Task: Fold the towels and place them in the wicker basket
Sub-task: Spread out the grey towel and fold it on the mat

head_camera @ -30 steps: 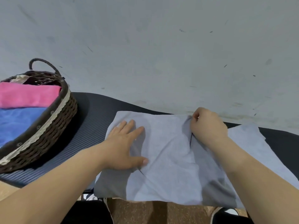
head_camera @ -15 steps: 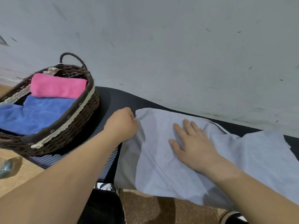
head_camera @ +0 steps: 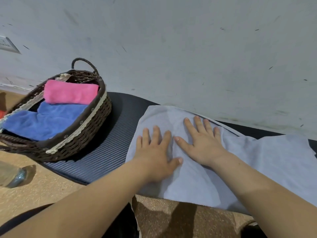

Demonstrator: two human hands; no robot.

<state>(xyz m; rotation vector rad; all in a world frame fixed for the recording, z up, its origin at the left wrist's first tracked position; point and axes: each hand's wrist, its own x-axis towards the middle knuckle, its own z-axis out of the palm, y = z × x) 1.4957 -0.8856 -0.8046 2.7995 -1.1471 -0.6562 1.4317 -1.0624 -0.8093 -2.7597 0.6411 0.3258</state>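
View from above the person's arms. A pale grey towel (head_camera: 265,160) lies spread on a dark ribbed mat (head_camera: 106,152), and its far edge runs close along the foot of a scuffed grey wall (head_camera: 171,48). Its near edge passes over the mat's near border onto a cork surface (head_camera: 42,189). The left part of the towel is doubled over and shows soft creases. A single layer runs out toward three o'clock.

Both hands rest palm down on the doubled part, side by side. The left hand (head_camera: 155,155) lies flat with its fingers straight and slightly fanned, pointing to twelve o'clock, and its thumb reaches toward three o'clock. The right hand (head_camera: 204,145) lies flat just beside it at two o'clock, with its fingers spread and its thumb angled toward the left hand. Neither hand pinches the cloth.

At ten o'clock from the hands a dark wicker basket (head_camera: 82,141) with a pale lace trim and a loop handle stands on the mat, well apart from the grey towel. Inside it a folded pink towel (head_camera: 70,91) lies at the far end. A blue towel (head_camera: 44,121) lies on the near side of the pink one and touches it.

At eight o'clock a clear bottle (head_camera: 10,176) lies on the cork surface, partly cut off by the frame. A wall socket (head_camera: 6,44) sits at the far left.
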